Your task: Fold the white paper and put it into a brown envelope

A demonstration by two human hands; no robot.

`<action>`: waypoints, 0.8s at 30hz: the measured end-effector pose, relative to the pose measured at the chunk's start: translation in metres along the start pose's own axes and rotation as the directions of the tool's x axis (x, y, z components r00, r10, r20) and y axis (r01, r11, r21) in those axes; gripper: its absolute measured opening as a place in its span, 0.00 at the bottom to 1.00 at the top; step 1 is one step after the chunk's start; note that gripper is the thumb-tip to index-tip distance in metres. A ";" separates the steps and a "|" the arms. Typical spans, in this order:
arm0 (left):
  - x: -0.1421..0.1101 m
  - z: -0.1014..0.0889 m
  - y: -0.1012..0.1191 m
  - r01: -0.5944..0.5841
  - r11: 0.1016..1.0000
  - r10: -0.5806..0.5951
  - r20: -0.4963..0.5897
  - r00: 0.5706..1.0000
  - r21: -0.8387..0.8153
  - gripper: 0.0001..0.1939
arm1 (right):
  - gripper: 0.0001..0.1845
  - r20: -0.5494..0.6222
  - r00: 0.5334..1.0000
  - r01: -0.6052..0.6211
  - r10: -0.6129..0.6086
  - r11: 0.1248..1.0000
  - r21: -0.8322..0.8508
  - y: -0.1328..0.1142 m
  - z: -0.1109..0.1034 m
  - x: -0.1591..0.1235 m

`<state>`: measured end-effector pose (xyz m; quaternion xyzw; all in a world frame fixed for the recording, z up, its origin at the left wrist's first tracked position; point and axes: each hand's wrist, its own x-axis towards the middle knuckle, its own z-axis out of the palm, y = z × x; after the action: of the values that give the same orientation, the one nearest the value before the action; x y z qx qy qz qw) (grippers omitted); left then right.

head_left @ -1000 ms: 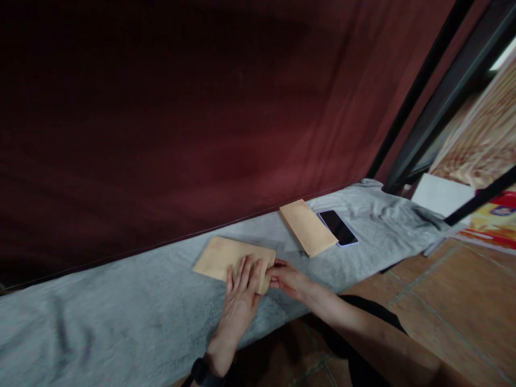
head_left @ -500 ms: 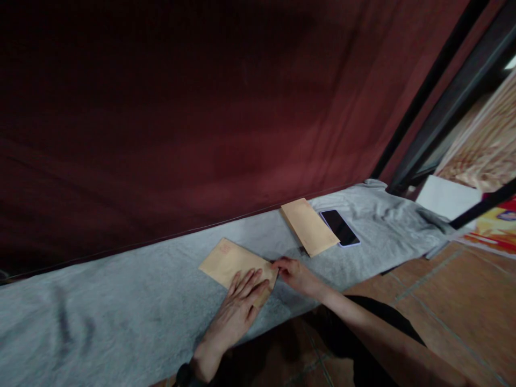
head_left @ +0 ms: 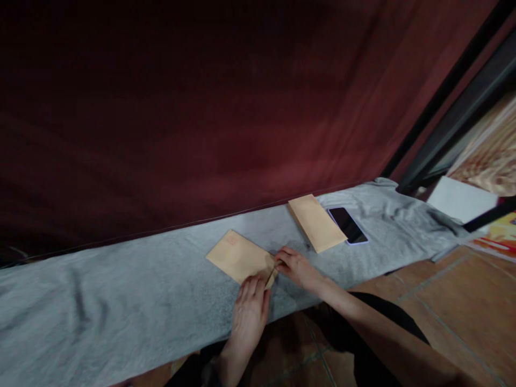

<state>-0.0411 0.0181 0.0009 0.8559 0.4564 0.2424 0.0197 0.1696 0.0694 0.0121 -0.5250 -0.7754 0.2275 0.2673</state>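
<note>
A tan paper envelope (head_left: 237,256) lies flat on a grey cloth (head_left: 121,295) that covers a low ledge. My left hand (head_left: 250,310) rests with its fingers stretched out, the fingertips on the envelope's near right corner. My right hand (head_left: 296,266) pinches the envelope's right end, which is lifted slightly off the cloth. Further right lies a second tan envelope (head_left: 316,222), untouched.
A black phone (head_left: 349,226) lies face up next to the second envelope. A dark red curtain (head_left: 201,118) hangs behind the ledge. White paper (head_left: 459,199) and a colourful printed sheet sit at the far right. The floor below is brown tile (head_left: 455,301).
My left hand has slid back toward me, from flat over the envelope's right part to only its near corner. My right hand has pinched and lifted the envelope's right end. The camera drifted left.
</note>
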 end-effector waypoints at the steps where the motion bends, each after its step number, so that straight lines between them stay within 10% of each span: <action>1: 0.000 0.000 0.001 0.015 1.000 -0.015 -0.008 1.000 -0.001 0.16 | 0.10 -0.028 0.999 -0.016 0.015 0.999 -0.032 -0.002 0.004 -0.001; 10: -0.013 0.004 -0.002 -0.094 0.992 0.093 0.021 0.995 0.079 0.23 | 0.26 0.077 0.981 0.177 -0.177 0.984 0.013 -0.032 0.032 -0.035; 24: -0.029 0.007 0.004 -0.085 0.973 0.085 0.011 0.996 0.216 0.24 | 0.30 0.133 0.983 0.172 -0.130 0.905 -0.388 0.003 0.021 -0.024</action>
<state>-0.0481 -0.0062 -0.0158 0.8720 0.4429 0.1912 -0.0837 0.1655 0.0459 -0.0093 -0.4940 -0.8566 0.0709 0.1310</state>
